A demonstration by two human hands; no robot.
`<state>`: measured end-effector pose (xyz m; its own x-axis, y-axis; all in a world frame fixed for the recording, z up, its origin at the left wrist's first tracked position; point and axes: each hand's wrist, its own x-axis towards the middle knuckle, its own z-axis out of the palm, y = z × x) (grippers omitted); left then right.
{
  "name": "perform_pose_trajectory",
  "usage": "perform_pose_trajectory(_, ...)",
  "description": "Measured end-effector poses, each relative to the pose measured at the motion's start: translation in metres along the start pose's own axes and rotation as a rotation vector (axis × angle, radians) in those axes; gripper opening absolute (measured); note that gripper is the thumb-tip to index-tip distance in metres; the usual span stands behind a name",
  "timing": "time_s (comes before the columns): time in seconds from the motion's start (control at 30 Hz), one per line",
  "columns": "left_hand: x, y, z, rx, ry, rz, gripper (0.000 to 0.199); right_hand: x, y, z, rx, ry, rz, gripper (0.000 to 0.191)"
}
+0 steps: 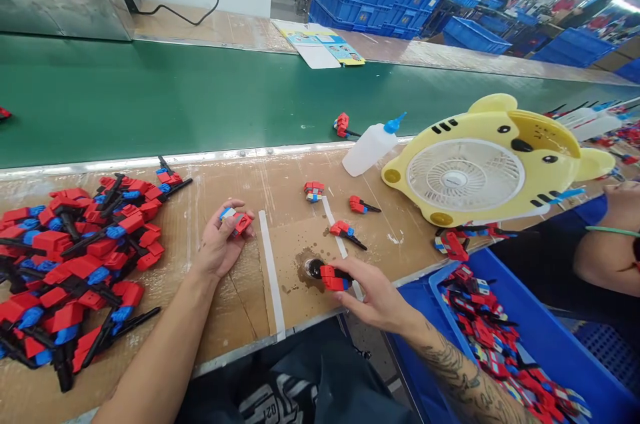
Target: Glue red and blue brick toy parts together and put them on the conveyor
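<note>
My left hand is closed loosely around a small red, white and blue plastic toy part, held just above the cardboard. Between the fingers of my right hand is a red and blue toy arm with a black end. That black end points into or over a small round cup; whether it touches the inside is hidden. Wet spots surround the cup. Beyond it lie two red parts with black rods and a red and white toy body part.
A heap of red, blue and black parts covers the left. A squeeze bottle stands tilted beside a yellow fan. Behind runs a green conveyor belt. A blue bin of parts is at right, near another person's arm.
</note>
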<state>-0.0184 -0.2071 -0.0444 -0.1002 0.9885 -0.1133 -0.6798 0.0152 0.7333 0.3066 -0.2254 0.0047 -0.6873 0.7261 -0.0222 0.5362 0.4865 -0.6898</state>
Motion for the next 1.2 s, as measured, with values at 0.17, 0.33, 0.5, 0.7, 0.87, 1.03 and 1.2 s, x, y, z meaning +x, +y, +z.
perform_pose_trajectory(0.17, -0.001, 0.0, 0.0, 0.007, 0.007, -0.005, 0.05, 0.002, 0.0, 0.002, -0.025, -0.006, 0.02, 0.04)
perform_pose_trajectory(0.33, -0.001, 0.0, 0.001, -0.008, -0.009, -0.013, 0.052, 0.003, -0.002, 0.001, -0.048, -0.014, 0.027, 0.039)
perform_pose_trajectory(0.5, -0.003, -0.002, 0.006, -0.012, -0.061, -0.023, 0.048, 0.003, 0.0, -0.003, -0.066, 0.023, -0.029, 0.043)
perform_pose_trajectory(0.7, -0.008, -0.003, 0.01, 0.032, -0.126, -0.098, 0.043, 0.023, -0.003, -0.011, -0.056, 0.072, -0.129, 0.045)
perform_pose_trajectory(0.87, -0.01, -0.005, 0.01, 0.077, -0.207, -0.094, 0.046, 0.065, -0.03, -0.019, -0.018, 0.046, -0.308, 0.043)
perform_pose_trajectory(1.03, -0.01, -0.009, 0.009, 0.097, -0.225, -0.112, 0.048, 0.106, -0.051, -0.017, -0.013, -0.04, -0.421, 0.043)
perform_pose_trajectory(1.2, -0.01, -0.012, 0.006, 0.087, -0.197, -0.101, 0.047, 0.124, -0.055, -0.008, -0.008, -0.107, -0.424, 0.043)
